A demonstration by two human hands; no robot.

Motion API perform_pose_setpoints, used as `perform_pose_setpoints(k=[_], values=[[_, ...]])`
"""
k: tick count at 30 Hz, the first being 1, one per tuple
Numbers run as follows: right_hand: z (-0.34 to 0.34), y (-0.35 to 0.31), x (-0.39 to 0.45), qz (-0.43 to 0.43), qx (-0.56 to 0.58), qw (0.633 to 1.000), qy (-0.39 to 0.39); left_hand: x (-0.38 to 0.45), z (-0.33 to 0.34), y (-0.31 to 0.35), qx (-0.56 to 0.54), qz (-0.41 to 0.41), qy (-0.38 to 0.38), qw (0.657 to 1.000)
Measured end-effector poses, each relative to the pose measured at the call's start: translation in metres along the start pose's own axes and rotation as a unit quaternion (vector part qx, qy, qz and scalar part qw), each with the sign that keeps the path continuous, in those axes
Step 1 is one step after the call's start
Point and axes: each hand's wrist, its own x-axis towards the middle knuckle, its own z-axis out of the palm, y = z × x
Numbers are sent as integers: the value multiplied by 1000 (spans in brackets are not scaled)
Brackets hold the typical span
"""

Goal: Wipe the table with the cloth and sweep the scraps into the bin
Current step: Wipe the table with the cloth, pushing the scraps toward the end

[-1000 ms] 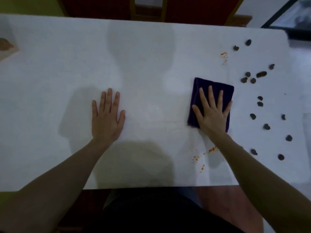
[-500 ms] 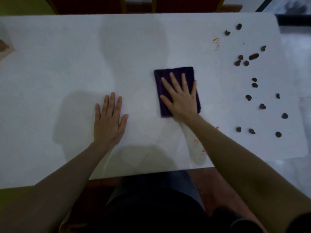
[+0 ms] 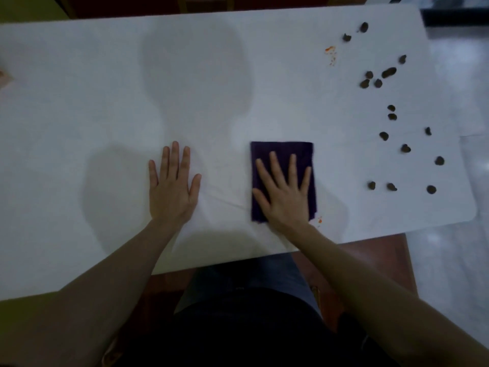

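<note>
The cloth (image 3: 283, 154), dark purple and folded into a rectangle, is lying flat on the white worktop (image 3: 79, 115), near its front edge and a little right of its middle. The right hand (image 3: 284, 193) is pressing down on the cloth with its palm flat and all 5 fingers straight and spread, the fingertips pointing away from the person; the heel of the hand is covering the cloth's near edge. Nothing is being gripped or pinched there.

Left of the cloth, apart from it, the left hand (image 3: 172, 186) is resting flat on the bare worktop, fingers straight and close together, thumb out toward the cloth, holding nothing.

Just beside the cloth's near right corner, a few orange flecks (image 3: 319, 220) are sitting on the worktop. Further right of the cloth, well apart from it, dark scraps (image 3: 389, 72) are lying scattered over the right end of the worktop; about 17 are showing, loose and mostly separate, running from the far right corner down toward the near edge. A second patch of orange crumbs (image 3: 330, 53) is lying beyond the cloth and to its right, near the farthest scraps.

Shadows of the head and arms are falling across the worktop left of and beyond the cloth. At the worktop's far left edge, a small brownish thing (image 3: 4, 78) is showing only in part, too cut off to identify.
</note>
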Motion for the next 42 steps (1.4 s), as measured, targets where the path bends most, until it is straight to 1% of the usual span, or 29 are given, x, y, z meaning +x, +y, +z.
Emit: perform_pose_setpoints(k=[3, 5, 7, 9, 11, 12, 14, 17, 20, 22, 24, 27, 30, 33, 35, 37, 38, 40, 42], values=[[-2, -26, 25, -55, -6, 998, -17, 0, -1, 0, 4, 0, 1, 1000], [-6, -23, 47, -68, -13, 997, -21, 0, 0, 0, 0, 2, 1, 1000], [-10, -2, 66, -43, -9, 999, -10, 0, -2, 0, -12, 7, -3, 1000], [-15, 26, 84, 12, -4, 1000, -7, -2, -4, -1, -24, 6, -7, 1000], [-22, 40, 104, 77, 11, 997, -23, -9, -6, -4, -33, -6, -6, 999], [-26, 39, 112, 98, 18, 995, -28, -15, -6, -7, -35, -14, -4, 999], [-25, 18, 119, 105, 22, 994, -27, -29, -4, -13, -33, -25, -2, 999], [-13, -34, 100, 43, 18, 999, -17, -50, -1, -21, -25, -29, -1, 999], [0, -75, 46, -41, 18, 999, -12, -59, 0, -24, -25, -33, 3, 999], [7, -81, 2, -91, 10, 996, -23, -61, 0, -23, -30, -27, 8, 999], [11, -67, -36, -102, 17, 994, -18, -60, 0, -22, -30, -25, 12, 999], [13, -20, -76, -49, 15, 999, -4, -59, 3, -22, -24, -29, 16, 999], [2, 37, -84, 14, 6, 1000, -15, -59, 5, -22, -23, -31, 16, 999], [-13, 75, -44, 90, 14, 995, -30, -58, 7, -23, -21, -29, 22, 999], [-19, 80, -2, 137, 30, 990, -25, -59, 7, -23, -19, -29, 20, 999], [-21, 64, 40, 165, 44, 985, -13, -59, 7, -24, -18, -29, 22, 999], [-21, 49, 55, 163, 44, 986, -12, -59, 8, -25, -19, -28, 21, 999], [-14, 8, 72, 118, 27, 992, -15, -60, 7, -24, -18, -26, 23, 999], [-6, -37, 60, 49, 10, 999, -6, -60, 7, -24, -17, -25, 24, 999]])
